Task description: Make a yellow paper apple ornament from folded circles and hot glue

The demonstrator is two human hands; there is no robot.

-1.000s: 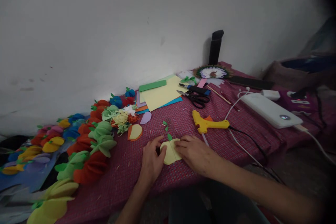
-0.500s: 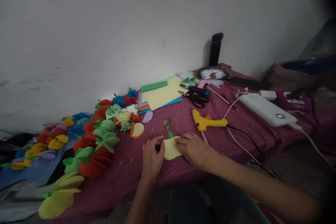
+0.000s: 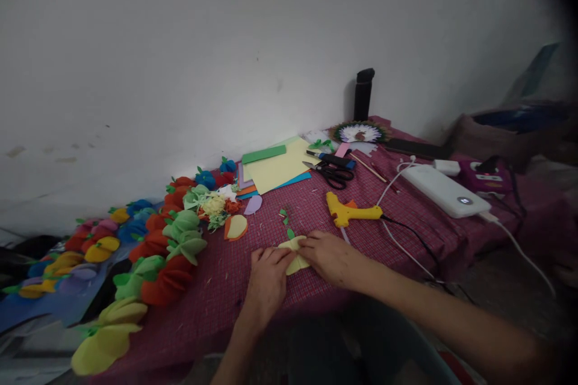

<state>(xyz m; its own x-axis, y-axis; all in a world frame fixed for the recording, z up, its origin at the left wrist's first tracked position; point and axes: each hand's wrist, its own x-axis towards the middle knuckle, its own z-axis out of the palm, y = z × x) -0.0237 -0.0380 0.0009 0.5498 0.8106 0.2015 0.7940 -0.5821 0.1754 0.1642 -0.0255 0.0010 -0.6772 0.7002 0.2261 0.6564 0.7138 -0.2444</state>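
Left hand [image 3: 267, 280] has drawn its fingers over the pale yellow paper [image 3: 295, 263]; right hand [image 3: 332, 257] touches its other side. Whether either pinches it, I cannot tell. Checked cloth [image 3: 217, 289] covers the table, beside a marked wall [image 3: 180, 54].

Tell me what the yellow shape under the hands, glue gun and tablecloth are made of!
Pale yellow shape: likely matte paper or felt, thin, creased. Glue gun: probably smooth plastic, evenly bright yellow. Tablecloth: looks like matte woven fabric, checked, hanging in folds.
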